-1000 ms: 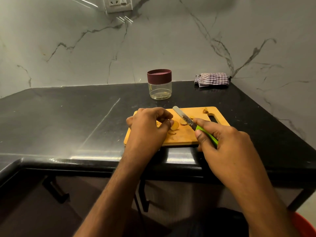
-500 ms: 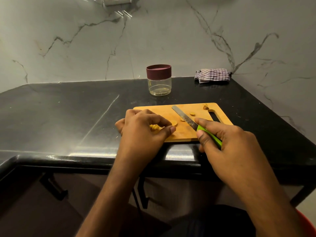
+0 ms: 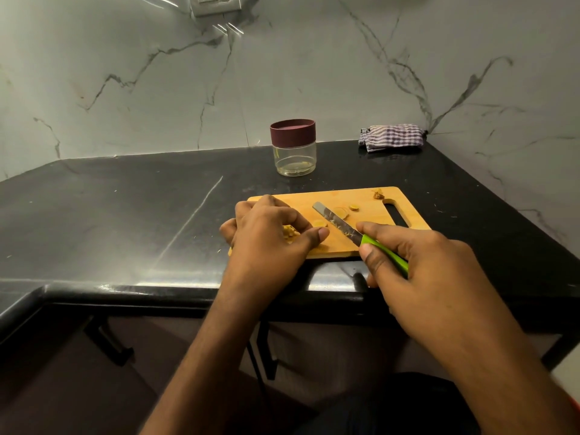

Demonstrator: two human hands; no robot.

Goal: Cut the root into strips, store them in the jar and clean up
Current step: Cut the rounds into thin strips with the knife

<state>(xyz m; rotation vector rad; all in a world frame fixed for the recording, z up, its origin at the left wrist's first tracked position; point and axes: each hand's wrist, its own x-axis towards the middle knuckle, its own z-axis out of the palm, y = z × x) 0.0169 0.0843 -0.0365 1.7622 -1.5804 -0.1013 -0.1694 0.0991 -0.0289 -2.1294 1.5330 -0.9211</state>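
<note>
Green-handled knife (image 3: 354,232) gripped in right hand (image 3: 417,271) at centre right of frame, fingers wrapped round the handle, blade angled toward upper left and lying low over the wooden cutting board (image 3: 370,199). Left hand (image 3: 270,237) curled at the board's left end, thumb and fingers pinching a yellow piece of root (image 3: 290,231), mostly hidden under the knuckles. Cut rounds (image 3: 340,211) scattered just beside the blade; a small scrap (image 3: 378,193) near the board's upper right corner by the handle slot.

Compared with a second ago: blade drawn off the slices and shifted slightly right; left hand pulled back toward the board's near left edge, gathering the root. Judged as a pause between cuts, repositioning for the next pass; rounds present, strips not yet evident.

Jar (image 3: 293,147) upright at upper centre on the black counter (image 3: 125,199), maroon lid on, well apart from the board; contents unclear. Checked cloth (image 3: 390,138) folded at upper right against the marble wall (image 3: 125,73).
</note>
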